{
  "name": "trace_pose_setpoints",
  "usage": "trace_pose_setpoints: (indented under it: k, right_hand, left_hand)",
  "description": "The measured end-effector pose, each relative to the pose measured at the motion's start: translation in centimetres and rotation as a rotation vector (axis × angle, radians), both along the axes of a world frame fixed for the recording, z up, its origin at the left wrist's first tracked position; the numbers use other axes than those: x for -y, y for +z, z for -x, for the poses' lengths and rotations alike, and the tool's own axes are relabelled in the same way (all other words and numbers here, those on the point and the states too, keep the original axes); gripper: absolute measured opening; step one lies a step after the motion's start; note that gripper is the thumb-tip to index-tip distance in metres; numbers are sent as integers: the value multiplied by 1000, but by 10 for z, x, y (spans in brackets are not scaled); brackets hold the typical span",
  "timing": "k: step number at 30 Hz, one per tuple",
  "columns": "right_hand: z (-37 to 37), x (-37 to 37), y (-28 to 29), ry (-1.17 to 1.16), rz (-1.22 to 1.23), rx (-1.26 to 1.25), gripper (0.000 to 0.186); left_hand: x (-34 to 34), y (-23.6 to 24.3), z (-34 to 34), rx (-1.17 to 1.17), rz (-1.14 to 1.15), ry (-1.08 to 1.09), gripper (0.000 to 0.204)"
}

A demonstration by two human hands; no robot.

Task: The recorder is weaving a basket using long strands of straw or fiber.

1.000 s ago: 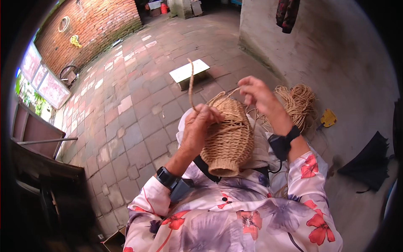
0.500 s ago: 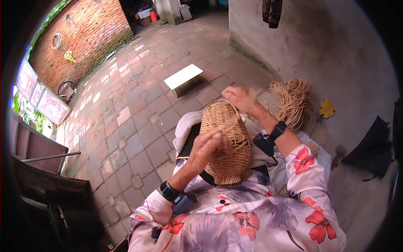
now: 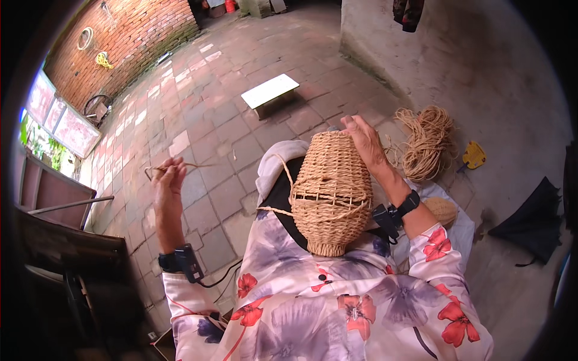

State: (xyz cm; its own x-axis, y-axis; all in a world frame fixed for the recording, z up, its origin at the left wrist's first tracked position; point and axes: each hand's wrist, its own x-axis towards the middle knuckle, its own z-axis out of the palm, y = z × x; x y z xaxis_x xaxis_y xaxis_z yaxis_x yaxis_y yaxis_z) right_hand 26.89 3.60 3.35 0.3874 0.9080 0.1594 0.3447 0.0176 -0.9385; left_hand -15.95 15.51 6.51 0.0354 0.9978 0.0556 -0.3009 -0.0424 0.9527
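A tan woven basket [image 3: 332, 171], narrow at the near end, lies on my lap over a dark and pale cloth. Across its middle runs a gap where bare upright strands show, with loose twisted strands around it. My right hand [image 3: 368, 147] is closed on the basket's far right edge; its fingertips are partly hidden. Out to the left, clear of the basket, my left hand [image 3: 168, 189] is raised and pinches a tan cord [image 3: 195, 165]. Another strand [image 3: 276, 210] sticks out from the basket's left side.
A heap of tan cord [image 3: 426, 144] lies right of my right arm, near a yellow flat object [image 3: 474, 155] and a folded black umbrella [image 3: 533, 219]. A low white-topped stool [image 3: 271, 90] stands ahead. Dark furniture [image 3: 72, 253] is at left, a plaster wall [image 3: 481, 78] at right.
My left hand has swung from over the basket out to the left, drawing the cord with it. My right hand has come down onto the basket's far edge, and the basket sits slightly further right.
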Motion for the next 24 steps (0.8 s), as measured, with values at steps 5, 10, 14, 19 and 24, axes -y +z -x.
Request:
trace_pose_setpoints:
  k: [5,10,14,19,24]
  right_hand:
    - [3,6,1,-30,-54,76,54]
    - [9,12,6,-53,-84,154,40]
    - [10,15,6,-66,-92,144,36]
    - [15,31,17,-110,-123,164,30]
    - [23,40,21,-170,-237,311,25]
  left_hand:
    - [39,8,-53,-22,39,-259,20]
    - [86,13,-115,-303,-173,-595,10]
    - [116,12,-144,-834,-385,-680,17]
    - [103,12,-117,-1205,-42,-745,12]
    - [112,4,-132,-359,126,-745,11]
